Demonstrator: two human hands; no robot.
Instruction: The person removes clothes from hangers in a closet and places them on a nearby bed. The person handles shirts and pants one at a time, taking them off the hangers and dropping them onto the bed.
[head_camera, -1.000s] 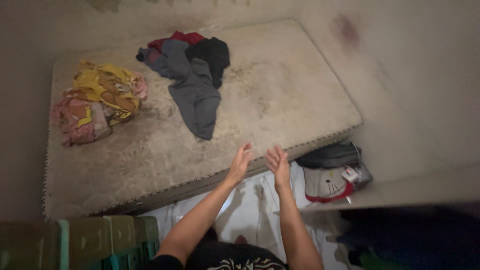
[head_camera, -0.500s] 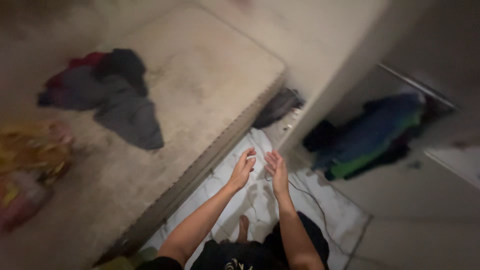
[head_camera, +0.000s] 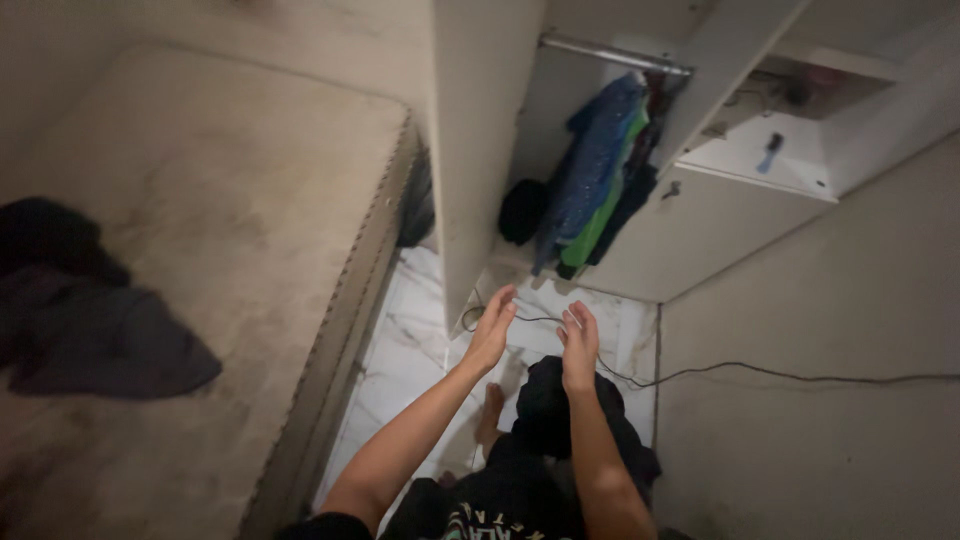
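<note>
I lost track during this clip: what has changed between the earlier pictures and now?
The view swung right, away from the mattress toward an open wardrobe with hanging clothes; the yellow pile left view. The left hand and right hand stayed raised, open and empty.

This is a bedroom in a home. A bare mattress (head_camera: 230, 200) fills the left side, lying low against the wall, with dark clothes (head_camera: 90, 330) heaped on it. Just right of the mattress stands a white wardrobe (head_camera: 480, 130), its door (head_camera: 730, 60) swung open. Inside the wardrobe, shirts (head_camera: 600, 170) in blue and green hang from a metal rail (head_camera: 610, 55), and a dark bundle sits on its floor below them. A shelf (head_camera: 760, 165) shows in the compartment to the right of the shirts. Between mattress and wardrobe runs a narrow strip of white marbled floor tiles (head_camera: 410, 350), with a thin black cable (head_camera: 760, 375) trailing across to the plain wall on the right.
</note>
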